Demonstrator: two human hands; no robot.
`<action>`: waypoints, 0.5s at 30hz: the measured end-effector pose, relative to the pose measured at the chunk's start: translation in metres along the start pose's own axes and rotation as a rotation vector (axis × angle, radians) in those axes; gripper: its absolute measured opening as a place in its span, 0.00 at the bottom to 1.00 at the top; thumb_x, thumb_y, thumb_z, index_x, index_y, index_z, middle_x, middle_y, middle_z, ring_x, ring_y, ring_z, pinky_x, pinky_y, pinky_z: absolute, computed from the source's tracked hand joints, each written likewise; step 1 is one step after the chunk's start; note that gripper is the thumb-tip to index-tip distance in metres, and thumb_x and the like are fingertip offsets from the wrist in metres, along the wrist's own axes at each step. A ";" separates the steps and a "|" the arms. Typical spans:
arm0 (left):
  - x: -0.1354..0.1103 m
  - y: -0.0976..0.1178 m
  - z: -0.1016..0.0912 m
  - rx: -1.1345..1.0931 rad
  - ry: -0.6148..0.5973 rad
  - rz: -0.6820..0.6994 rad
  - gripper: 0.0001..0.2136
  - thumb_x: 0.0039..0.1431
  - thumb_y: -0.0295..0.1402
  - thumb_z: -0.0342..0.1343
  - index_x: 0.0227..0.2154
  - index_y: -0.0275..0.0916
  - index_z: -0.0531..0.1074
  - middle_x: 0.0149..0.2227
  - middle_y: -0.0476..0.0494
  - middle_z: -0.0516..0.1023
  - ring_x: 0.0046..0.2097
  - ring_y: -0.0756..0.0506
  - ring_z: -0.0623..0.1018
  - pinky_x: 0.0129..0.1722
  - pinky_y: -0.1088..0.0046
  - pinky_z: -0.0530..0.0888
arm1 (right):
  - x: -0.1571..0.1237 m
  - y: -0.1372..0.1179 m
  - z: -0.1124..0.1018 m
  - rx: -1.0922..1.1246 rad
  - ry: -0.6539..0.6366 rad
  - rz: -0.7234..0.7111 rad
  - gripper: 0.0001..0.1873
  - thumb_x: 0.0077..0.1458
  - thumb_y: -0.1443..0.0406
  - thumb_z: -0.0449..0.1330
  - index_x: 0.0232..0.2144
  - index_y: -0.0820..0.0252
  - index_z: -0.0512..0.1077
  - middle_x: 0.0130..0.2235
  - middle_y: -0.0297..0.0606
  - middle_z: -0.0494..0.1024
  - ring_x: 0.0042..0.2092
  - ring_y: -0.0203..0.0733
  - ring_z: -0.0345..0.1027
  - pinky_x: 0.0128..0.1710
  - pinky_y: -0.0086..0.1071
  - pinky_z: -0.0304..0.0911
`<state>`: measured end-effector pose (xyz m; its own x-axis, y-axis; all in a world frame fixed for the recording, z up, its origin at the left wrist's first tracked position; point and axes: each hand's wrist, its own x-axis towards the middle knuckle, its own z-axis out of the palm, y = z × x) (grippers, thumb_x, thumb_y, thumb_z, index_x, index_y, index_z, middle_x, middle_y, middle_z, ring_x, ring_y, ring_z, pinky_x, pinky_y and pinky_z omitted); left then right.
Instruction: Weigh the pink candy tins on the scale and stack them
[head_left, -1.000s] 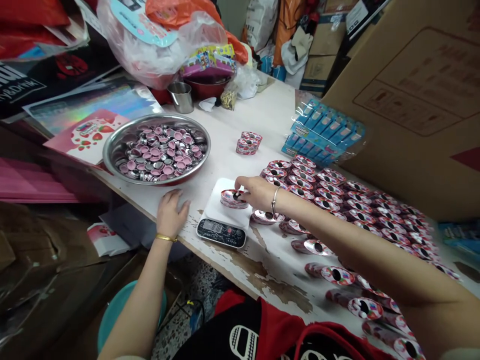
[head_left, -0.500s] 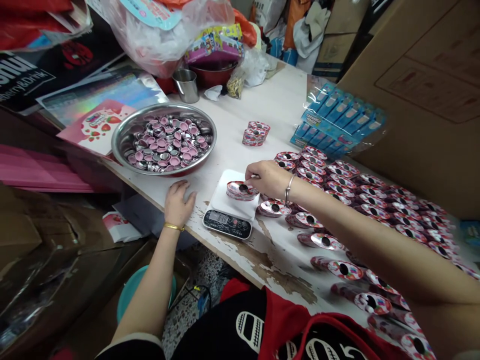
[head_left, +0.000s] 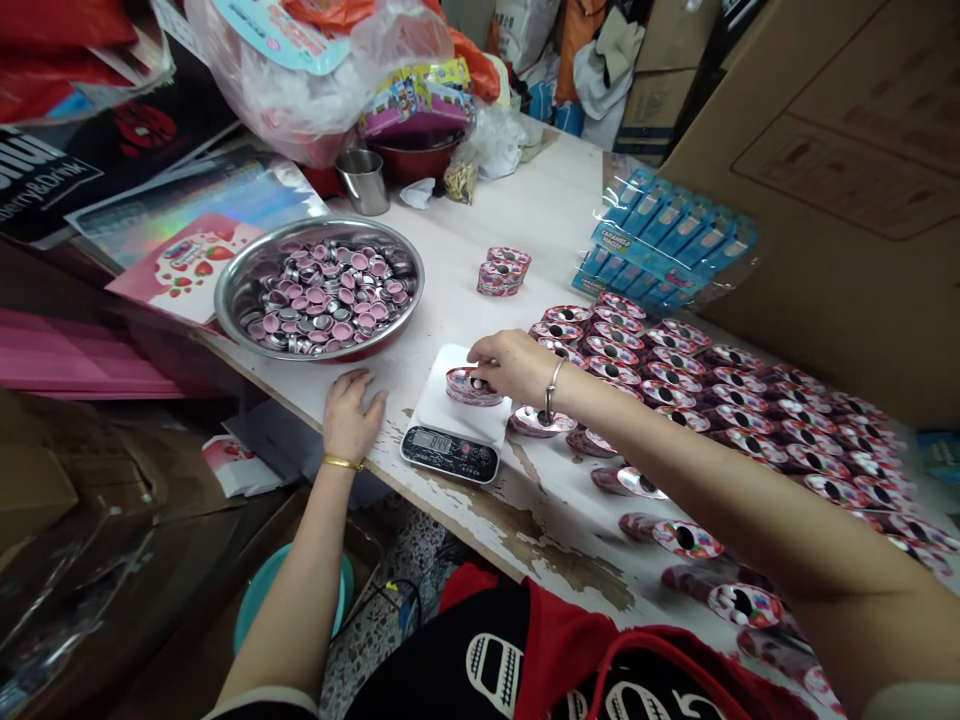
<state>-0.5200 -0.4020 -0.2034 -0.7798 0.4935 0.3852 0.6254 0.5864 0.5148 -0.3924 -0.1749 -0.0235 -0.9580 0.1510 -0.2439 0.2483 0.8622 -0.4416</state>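
On the small white digital scale [head_left: 451, 455], whose lit display shows digits, stands an oval pink-and-red container [head_left: 463, 386] with a strawberry print. My right hand [head_left: 510, 362] reaches over from the right, its fingers closed on the container's top and partly covering the dark opening. The fingertips are partly hidden. My left hand [head_left: 351, 415] lies on the table's near edge, left of the scale, with thumb and fingers apart and nothing in it. Beyond it sits a steel bowl [head_left: 225, 318] full of small round pink-and-silver caps [head_left: 341, 300].
Many similar oval containers [head_left: 675, 375] stand in rows on the right, some under my forearm. Two more [head_left: 502, 272] stand behind the scale. Blue wrapped boxes [head_left: 664, 240], a metal cup [head_left: 364, 182] and plastic bags [head_left: 292, 100] lie farther back. A large cardboard box [head_left: 840, 130] rises at right.
My right hand has shifted from the container's right end farther over its top, covering more of the opening. My left hand stays on the table edge. The view has shifted slightly.
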 end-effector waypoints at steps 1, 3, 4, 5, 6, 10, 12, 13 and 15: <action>0.000 0.000 0.000 -0.005 -0.006 -0.007 0.15 0.55 0.36 0.53 0.45 0.37 0.70 0.48 0.38 0.71 0.52 0.40 0.69 0.54 0.60 0.66 | 0.000 0.001 -0.001 0.021 0.020 -0.005 0.10 0.56 0.70 0.59 0.41 0.65 0.75 0.36 0.41 0.77 0.37 0.38 0.67 0.37 0.29 0.58; 0.000 0.000 0.000 -0.013 -0.017 -0.022 0.15 0.55 0.36 0.53 0.45 0.38 0.70 0.48 0.38 0.71 0.53 0.40 0.69 0.54 0.60 0.66 | -0.002 0.005 -0.005 0.103 0.084 -0.006 0.10 0.55 0.71 0.59 0.41 0.65 0.74 0.35 0.40 0.76 0.35 0.36 0.67 0.37 0.30 0.59; 0.000 0.000 0.000 -0.015 -0.020 -0.027 0.15 0.55 0.36 0.53 0.45 0.38 0.70 0.48 0.38 0.70 0.53 0.40 0.69 0.54 0.60 0.66 | -0.005 0.007 -0.008 0.179 0.114 0.002 0.10 0.55 0.72 0.58 0.40 0.65 0.74 0.33 0.39 0.76 0.33 0.35 0.67 0.36 0.29 0.60; 0.000 0.000 0.000 -0.015 -0.021 -0.031 0.15 0.55 0.36 0.53 0.45 0.38 0.70 0.48 0.38 0.70 0.53 0.40 0.69 0.54 0.60 0.66 | -0.008 0.010 -0.012 0.281 0.134 0.014 0.09 0.56 0.71 0.58 0.40 0.65 0.73 0.31 0.38 0.75 0.30 0.34 0.67 0.33 0.29 0.60; 0.000 0.000 0.000 -0.013 -0.021 -0.032 0.15 0.55 0.36 0.53 0.45 0.38 0.70 0.48 0.38 0.71 0.52 0.41 0.69 0.54 0.61 0.66 | -0.013 0.013 -0.016 0.406 0.139 0.031 0.07 0.57 0.70 0.57 0.39 0.65 0.73 0.30 0.37 0.74 0.27 0.32 0.65 0.30 0.28 0.59; 0.000 0.000 0.000 -0.002 -0.008 -0.023 0.15 0.55 0.37 0.53 0.44 0.37 0.71 0.47 0.38 0.71 0.52 0.41 0.70 0.54 0.63 0.67 | -0.045 0.029 -0.025 0.940 0.096 0.103 0.11 0.58 0.60 0.56 0.34 0.64 0.70 0.30 0.37 0.74 0.23 0.28 0.63 0.23 0.25 0.58; 0.000 0.000 -0.001 0.000 -0.003 -0.020 0.15 0.55 0.37 0.53 0.44 0.36 0.71 0.47 0.38 0.71 0.52 0.41 0.70 0.53 0.63 0.67 | -0.067 0.036 -0.021 1.125 0.068 0.133 0.10 0.55 0.60 0.59 0.34 0.63 0.70 0.33 0.39 0.75 0.28 0.31 0.68 0.27 0.26 0.63; 0.000 0.001 -0.001 0.000 -0.002 -0.021 0.15 0.55 0.37 0.53 0.44 0.36 0.71 0.47 0.38 0.71 0.52 0.41 0.70 0.54 0.63 0.67 | -0.078 0.039 -0.015 1.187 0.043 0.152 0.10 0.53 0.62 0.61 0.35 0.63 0.69 0.34 0.40 0.75 0.31 0.33 0.70 0.29 0.27 0.65; 0.000 0.001 -0.001 0.000 -0.003 -0.023 0.15 0.55 0.37 0.53 0.44 0.36 0.71 0.48 0.38 0.71 0.52 0.41 0.70 0.54 0.63 0.67 | -0.099 0.043 0.002 1.259 -0.028 0.199 0.12 0.51 0.62 0.62 0.37 0.63 0.68 0.36 0.42 0.76 0.36 0.36 0.72 0.33 0.28 0.67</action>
<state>-0.5195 -0.4020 -0.2017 -0.7937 0.4818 0.3713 0.6076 0.5974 0.5235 -0.2869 -0.1540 -0.0200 -0.8890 0.2012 -0.4114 0.3656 -0.2292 -0.9021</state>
